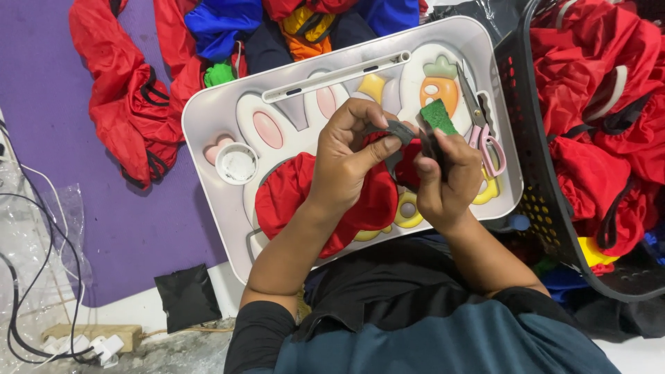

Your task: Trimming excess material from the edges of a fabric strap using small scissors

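Hands over tray (208, 114): left hand (350, 152) pinching black strap (398, 129), right hand (443, 183) gripping green patch (438, 116); red cloth (291, 197) beneath, scissors (485, 135) beside.

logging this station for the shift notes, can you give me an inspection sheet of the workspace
surface: white lap tray with rabbit and carrot shapes, set over a purple mat
job's things: red cloth on the tray under the hands; black strap and green tag pinched above it
clutter: scissors at the tray's right edge, small white cap, black pouch on the floor
hands: left hand fingers on the strap; right hand fingers closed around the green tag
cables: black and white cables at left, running to a power strip
surroundings: black basket full of red cloth at right, coloured cloth pile beyond the tray
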